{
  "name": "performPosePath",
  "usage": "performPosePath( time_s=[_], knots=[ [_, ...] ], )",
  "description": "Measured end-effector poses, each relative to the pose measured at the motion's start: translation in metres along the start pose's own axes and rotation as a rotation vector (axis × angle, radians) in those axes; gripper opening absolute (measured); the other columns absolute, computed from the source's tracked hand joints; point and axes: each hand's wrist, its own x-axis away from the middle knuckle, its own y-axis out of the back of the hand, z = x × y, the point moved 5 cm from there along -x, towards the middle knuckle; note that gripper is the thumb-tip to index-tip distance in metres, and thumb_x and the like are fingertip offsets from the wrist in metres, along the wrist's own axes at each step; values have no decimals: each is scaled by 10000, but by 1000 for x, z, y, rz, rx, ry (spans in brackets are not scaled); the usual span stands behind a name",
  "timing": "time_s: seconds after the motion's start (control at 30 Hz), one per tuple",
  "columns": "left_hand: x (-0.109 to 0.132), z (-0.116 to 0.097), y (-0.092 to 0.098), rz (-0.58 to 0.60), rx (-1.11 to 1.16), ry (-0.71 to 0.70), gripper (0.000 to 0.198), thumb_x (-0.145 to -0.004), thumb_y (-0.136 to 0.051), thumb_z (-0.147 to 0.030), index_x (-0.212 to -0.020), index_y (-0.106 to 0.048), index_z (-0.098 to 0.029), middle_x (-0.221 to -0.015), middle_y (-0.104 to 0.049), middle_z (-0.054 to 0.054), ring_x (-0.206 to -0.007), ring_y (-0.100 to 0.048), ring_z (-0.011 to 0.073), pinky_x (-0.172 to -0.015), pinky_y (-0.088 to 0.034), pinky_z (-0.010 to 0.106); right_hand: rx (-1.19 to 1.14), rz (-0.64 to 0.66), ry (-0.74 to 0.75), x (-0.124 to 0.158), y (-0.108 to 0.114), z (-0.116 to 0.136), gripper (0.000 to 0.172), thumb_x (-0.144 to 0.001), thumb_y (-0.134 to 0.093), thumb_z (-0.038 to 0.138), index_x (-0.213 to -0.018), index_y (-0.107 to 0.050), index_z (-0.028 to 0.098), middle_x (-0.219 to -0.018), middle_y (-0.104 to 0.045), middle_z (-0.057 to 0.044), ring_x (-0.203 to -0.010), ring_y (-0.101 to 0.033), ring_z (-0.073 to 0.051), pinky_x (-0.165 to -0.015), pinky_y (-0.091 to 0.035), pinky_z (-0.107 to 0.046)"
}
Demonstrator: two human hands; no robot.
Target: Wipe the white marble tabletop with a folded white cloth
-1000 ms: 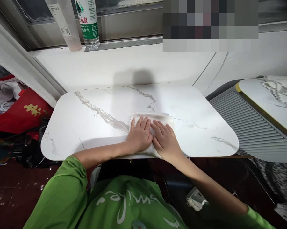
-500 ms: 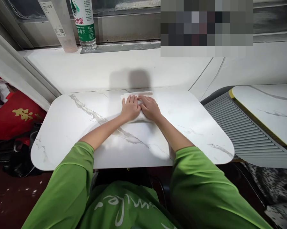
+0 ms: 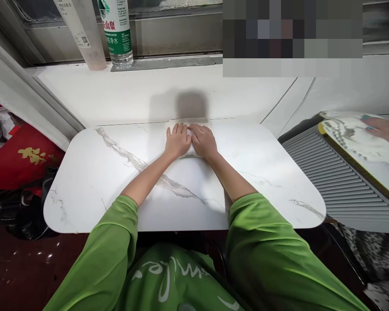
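Observation:
Both my hands press flat on a white cloth (image 3: 191, 151) near the back edge of a white marble-patterned table (image 3: 90, 181). My left hand (image 3: 177, 140) lies on the left part of the cloth, fingers stretched forward. Alongside it, my right hand (image 3: 203, 140) rests palm down on the right part, its fingers extended and the thumb side close to the left hand. Most of the cloth is hidden under the hands; a strip shows beyond the fingertips, where it meets the wall panel.
A frosted bottle (image 3: 87, 47) and a labelled water bottle (image 3: 120, 43) stand on the windowsill. On the right, another person's hand (image 3: 387, 129) is on a white cloth (image 3: 359, 136) atop a second table with ribbed grey sides (image 3: 327, 177). A red bag (image 3: 29, 151) lies at left.
My hands and the cloth have slid slightly forward, towards the wall. Another person's hand with a white cloth has appeared on the right-hand table. The view has shifted a little.

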Motion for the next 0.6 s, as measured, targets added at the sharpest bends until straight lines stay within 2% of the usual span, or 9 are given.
performPosePath(
  time_s=[0.1,0.23,0.3,0.4,0.5,0.6],
  knots=[
    [27,-22,0,18,-9,-30,524,-1006,-243,-237,-1493,-380,-101,-1588,-366,111,-1490,-282,237,-1240,-173,491,1,-38,36,33,13,-1,454,-855,-335,155,-1218,-605,198,-1342,-632,-102,-1290,-543,-263,-1123,-373,-496],
    [79,-70,-4,52,-44,-91,550,-1012,-274,-287,-1499,-363,-47,-1587,-352,157,-1491,-273,302,-1223,-207,542,-7,-48,127,96,45,-12,472,-819,-368,161,-1228,-602,184,-1328,-639,-117,-1278,-554,-285,-1105,-402,-516],
    [107,-100,-7,57,-71,-184,583,-1014,-284,-325,-1500,-346,-10,-1573,-364,190,-1483,-282,339,-1206,-223,582,-29,-33,160,130,64,-20,481,-803,-382,155,-1229,-600,197,-1326,-640,-110,-1261,-570,-287,-1105,-402,-532],
    [140,-141,-10,12,-75,-349,595,-1017,-257,-327,-1476,-366,35,-1552,-391,212,-1461,-323,354,-1188,-254,595,-83,-27,134,176,92,-35,486,-796,-382,137,-1221,-601,228,-1315,-644,-87,-1261,-572,-281,-1101,-410,-541],
    [153,-165,-12,-32,-61,-433,595,-1012,-263,-329,-1459,-397,39,-1534,-423,206,-1444,-351,355,-1171,-290,586,-98,-61,71,205,110,-48,490,-779,-391,128,-1211,-601,227,-1325,-635,-98,-1261,-570,-300,-1102,-404,-563],
    [151,-175,-14,-52,-42,-465,582,-996,-299,-324,-1446,-432,20,-1510,-464,193,-1431,-372,348,-1166,-300,576,-84,-91,23,213,115,-57,478,-769,-406,133,-1200,-600,206,-1316,-636,-122,-1246,-577,-323,-1092,-413,-575]
  ],
)
